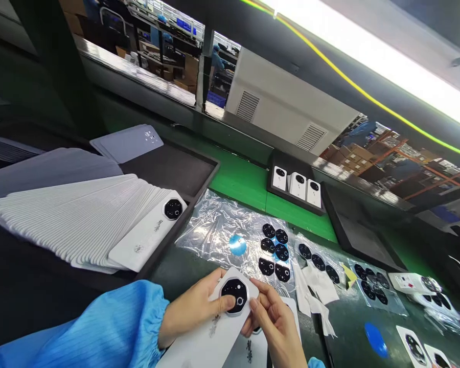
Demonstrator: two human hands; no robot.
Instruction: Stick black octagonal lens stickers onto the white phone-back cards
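Held in both hands at the bottom centre is a white panel (pixel 204 341) with a black octagonal lens piece (pixel 234 295) near its top end. My left hand (pixel 195 305) grips the panel's left side, its thumb resting on the black piece. My right hand (pixel 274 322) pinches the panel's right edge with thumb and fingers. Beneath it lie more white panels, partly hidden by the hands. Just beyond, loose black lens pieces (pixel 268 245) sit in rows on clear plastic film (pixel 214 220), beside a round blue sticker (pixel 237 245).
A fanned stack of white panels (pixel 72 220) fills the left in a black tray (pixel 176 166). At the back a small black tray (pixel 296 200) holds panels. White paper scraps (pixel 320 283), bagged black pieces (pixel 371 281) and a blue oval (pixel 376 340) lie right; another person's fingers show bottom right.
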